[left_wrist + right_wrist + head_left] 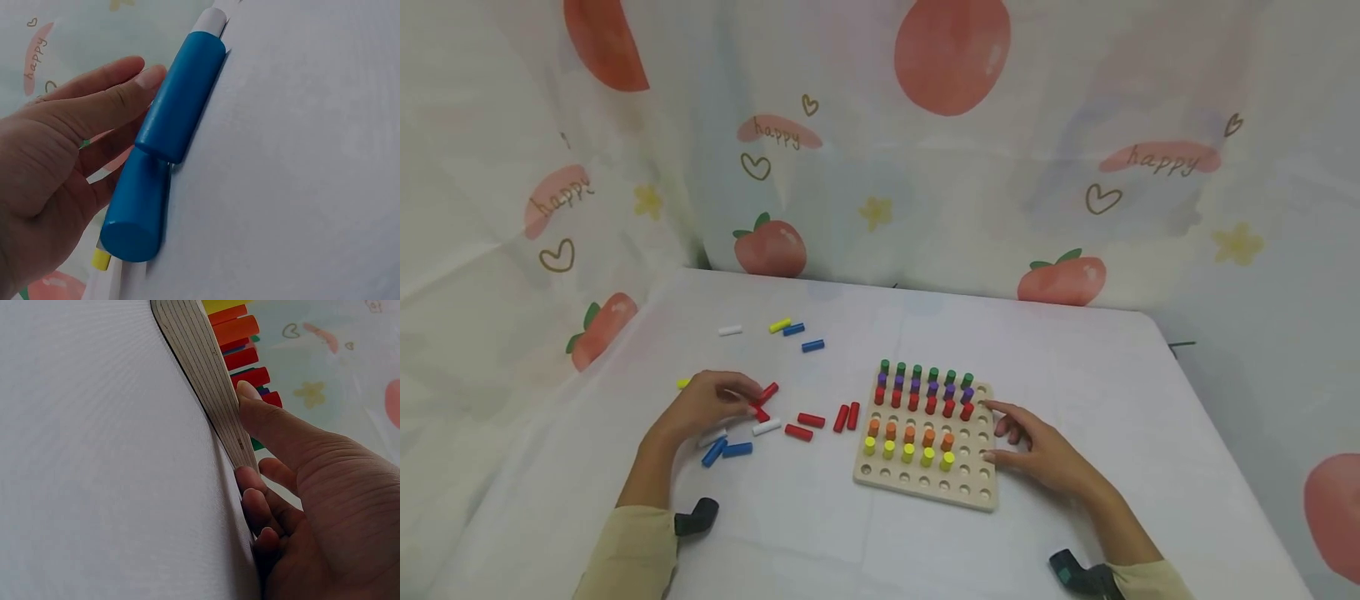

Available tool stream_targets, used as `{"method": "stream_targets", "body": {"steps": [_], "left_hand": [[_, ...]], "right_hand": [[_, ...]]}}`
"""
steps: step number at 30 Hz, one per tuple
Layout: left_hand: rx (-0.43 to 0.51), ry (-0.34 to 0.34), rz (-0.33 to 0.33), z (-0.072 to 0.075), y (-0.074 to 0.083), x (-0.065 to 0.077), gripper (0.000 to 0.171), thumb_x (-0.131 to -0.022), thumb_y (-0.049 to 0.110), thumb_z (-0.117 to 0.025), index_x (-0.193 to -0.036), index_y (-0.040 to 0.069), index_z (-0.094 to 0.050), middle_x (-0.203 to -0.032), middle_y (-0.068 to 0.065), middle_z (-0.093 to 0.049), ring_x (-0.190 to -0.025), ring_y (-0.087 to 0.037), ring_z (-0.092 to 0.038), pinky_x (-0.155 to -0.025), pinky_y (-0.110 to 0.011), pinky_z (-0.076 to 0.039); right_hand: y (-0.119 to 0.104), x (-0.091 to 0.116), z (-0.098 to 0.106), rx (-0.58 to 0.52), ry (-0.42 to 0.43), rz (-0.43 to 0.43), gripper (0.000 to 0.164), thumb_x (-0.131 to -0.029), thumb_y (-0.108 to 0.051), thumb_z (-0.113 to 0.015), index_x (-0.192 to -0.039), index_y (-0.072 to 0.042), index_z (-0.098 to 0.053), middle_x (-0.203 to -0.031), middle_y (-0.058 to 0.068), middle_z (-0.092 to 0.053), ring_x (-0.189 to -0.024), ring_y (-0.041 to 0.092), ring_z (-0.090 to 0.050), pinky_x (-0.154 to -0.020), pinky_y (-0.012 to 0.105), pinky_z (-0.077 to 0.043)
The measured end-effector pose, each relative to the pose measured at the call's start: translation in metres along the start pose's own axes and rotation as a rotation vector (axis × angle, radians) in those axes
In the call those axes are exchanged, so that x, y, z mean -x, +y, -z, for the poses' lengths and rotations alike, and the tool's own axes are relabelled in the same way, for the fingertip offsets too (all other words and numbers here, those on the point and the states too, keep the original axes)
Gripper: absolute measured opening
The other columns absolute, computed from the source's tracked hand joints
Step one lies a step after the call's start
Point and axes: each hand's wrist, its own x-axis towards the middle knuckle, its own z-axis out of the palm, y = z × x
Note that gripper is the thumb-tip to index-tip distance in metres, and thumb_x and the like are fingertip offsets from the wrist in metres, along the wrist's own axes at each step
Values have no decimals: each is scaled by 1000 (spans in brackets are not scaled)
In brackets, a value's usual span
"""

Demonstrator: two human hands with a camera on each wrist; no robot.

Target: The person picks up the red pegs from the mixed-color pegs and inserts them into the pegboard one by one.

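- Tan sleeves [628, 550] come nearest the head camera, with a dark wrist mount [697, 518] at the left cuff; it is best held high, so that it brushes nothing on the table.
- Left hand [703, 406] is down at two red pegs [768, 392], thumb and index fingertips close together beside them. Whether they pinch one cannot be told; in the left wrist view the blue pegs [181, 97] block the fingertips.
- For what looks like a pick-up, one peg should be taken alone, mid-length, between thumb and index pads, and lifted straight up so its neighbour does not roll.
- A white peg [767, 427] lies just beside the reds, so the other fingers do best tucked away from it.
- Right hand [1048, 454] has thumb and index spread apart, their tips at the right edge of the pegboard [925, 492]. Light, even contact there would steady it without tilting.
- That board lies flat, right of the loose pegs, with green, purple, red, orange and yellow rows upright. A peg would seat best held vertical over its hole, then pressed down squarely, clear of the standing rows.
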Motion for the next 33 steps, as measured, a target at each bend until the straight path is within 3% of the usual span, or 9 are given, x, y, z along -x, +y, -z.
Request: {"method": "stream_targets", "body": {"steps": [12,20,27,33], "left_hand": [[-31,-32,7,-4,1,2,30,-88,4,-83,-110,24,-79,-109,4,-71,-111,-24,-65,-92,-41,-57],[-81,-37,-49,-3,1,4,30,-88,1,-82,-110,22,-79,-109,3,-72,-112,-27,-64,-93,-45,-56],[-135,17,31,-1,3,6,26,-91,7,-80,-107,27,-80,-115,-1,-70,-115,-32,-60,-92,-50,-56],[-131,9,4,-2,0,5,27,-92,4,-78,-108,25,-80,-114,0,-71,-113,-30,-61,-92,-48,-56]], "right_hand": [[-3,2,0,1,-1,-10,77,-85,-39,-86,-150,-16,-51,-107,1,-54,-95,22,-49,-72,30,-40],[-3,3,-1,14,-1,0,77,-86,-38,-86,-151,-16,-51,-107,1,-54,-95,21,-49,-73,30,-40],[-2,2,-2,13,-3,5,78,-85,-39,-86,-151,-15,-51,-106,1,-54,-95,22,-50,-73,30,-41],[-2,3,-2,13,-3,-4,78,-85,-38,-86,-151,-15,-50,-106,1,-54,-95,22,-49,-72,30,-41]]}}
